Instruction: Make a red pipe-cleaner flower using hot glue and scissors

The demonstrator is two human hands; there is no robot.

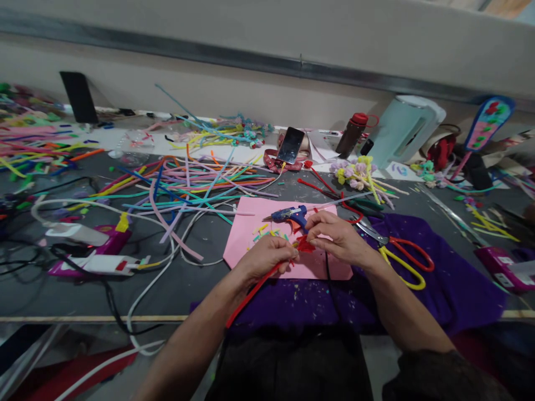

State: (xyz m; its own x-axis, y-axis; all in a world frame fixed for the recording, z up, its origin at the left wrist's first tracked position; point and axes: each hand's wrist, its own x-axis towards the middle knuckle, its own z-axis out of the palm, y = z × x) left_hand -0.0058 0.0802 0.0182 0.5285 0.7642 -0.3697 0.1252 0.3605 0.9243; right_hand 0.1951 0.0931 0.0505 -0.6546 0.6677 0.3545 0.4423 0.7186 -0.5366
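Observation:
My left hand (270, 254) is closed on a long red pipe cleaner (251, 296), whose free end slants down toward my lap. Between both hands is a small red fuzzy piece (306, 243), its exact shape partly covered by fingers. My right hand (334, 235) pinches this piece from the right. Under the hands lies a pink sheet (239, 240). A blue glue gun (291, 214) rests on it just beyond my fingers, near short yellow and green pipe cleaner cuttings (262, 229). To the right of my right hand lie scissors (407, 257) with red and yellow handles.
A purple cloth (453, 284) covers the front right. Loose pipe cleaners (200, 184) spread over the left and middle. White cables (148, 295) and power strips (98, 250) lie at left. A phone (290, 145), a bottle (351, 136) and a pale blue jug (401, 131) stand behind.

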